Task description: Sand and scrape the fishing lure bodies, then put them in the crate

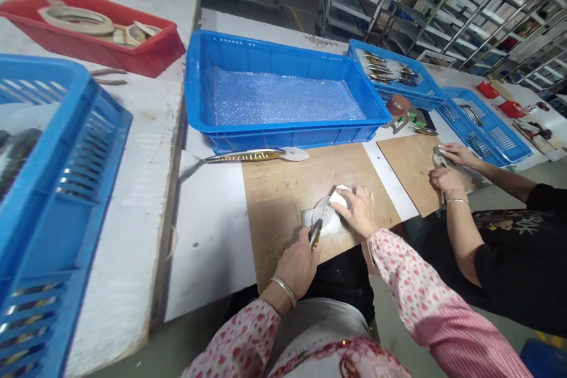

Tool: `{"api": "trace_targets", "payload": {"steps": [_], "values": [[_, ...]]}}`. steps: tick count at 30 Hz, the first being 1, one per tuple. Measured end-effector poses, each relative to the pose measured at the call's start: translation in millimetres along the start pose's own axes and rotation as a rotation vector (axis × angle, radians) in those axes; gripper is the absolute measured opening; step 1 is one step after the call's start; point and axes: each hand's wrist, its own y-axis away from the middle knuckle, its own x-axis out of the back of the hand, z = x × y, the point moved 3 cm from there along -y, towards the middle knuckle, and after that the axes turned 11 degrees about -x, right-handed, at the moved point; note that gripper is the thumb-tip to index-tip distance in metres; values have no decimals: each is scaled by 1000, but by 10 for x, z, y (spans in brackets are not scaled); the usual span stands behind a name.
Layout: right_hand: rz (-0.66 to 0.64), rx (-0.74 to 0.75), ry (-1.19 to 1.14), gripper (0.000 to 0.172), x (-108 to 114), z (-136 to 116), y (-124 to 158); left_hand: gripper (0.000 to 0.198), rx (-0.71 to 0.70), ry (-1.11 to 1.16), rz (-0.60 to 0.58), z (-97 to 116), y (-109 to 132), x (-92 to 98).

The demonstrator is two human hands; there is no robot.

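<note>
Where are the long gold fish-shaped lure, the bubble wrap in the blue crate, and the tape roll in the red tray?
gold fish-shaped lure [244, 156], head view, on its body
bubble wrap [283, 99], head view, on the sheet's middle
tape roll [76, 20], head view, on its outer band

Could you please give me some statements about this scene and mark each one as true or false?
1. The left hand holds a metallic fishing lure: true.
2. The right hand holds a second lure: false; it presses on a white piece on a wooden board.
3. The large blue crate is lined with bubble wrap: true.
4. The red tray holds lures: false; it holds rolls of tape.
</note>
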Motion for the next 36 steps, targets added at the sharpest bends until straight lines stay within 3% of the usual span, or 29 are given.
{"api": "trace_targets", "payload": {"steps": [5,9,14,19,24,29,34,36], "values": [[-86,81,-54,36,20,-70,107,33,20,21,-13,-7,1,-9],[-24,-10,15,33,6,1,21,35,17,17,8,-1,-2,-8],[-62,83,-67,38,-12,-15,109,33,23,-4,-21,2,-3,-18],[-9,-11,20,34,-9,30,-3,34,21,22,11,-10,-8,-18],[-59,98,-49,38,17,-62,125,34,1,30,-6,-33,-8,-38],[1,-22,4,33,-4,26,19,35,-3,49,23,-36,-9,-30],[-54,88,-87,37,3,-36,150,34,-1,62,-2,-14,-8,-12],[-57,53,-92,34,-13,-6,102,34,-16,72,3,-9,-9,-5]]}}
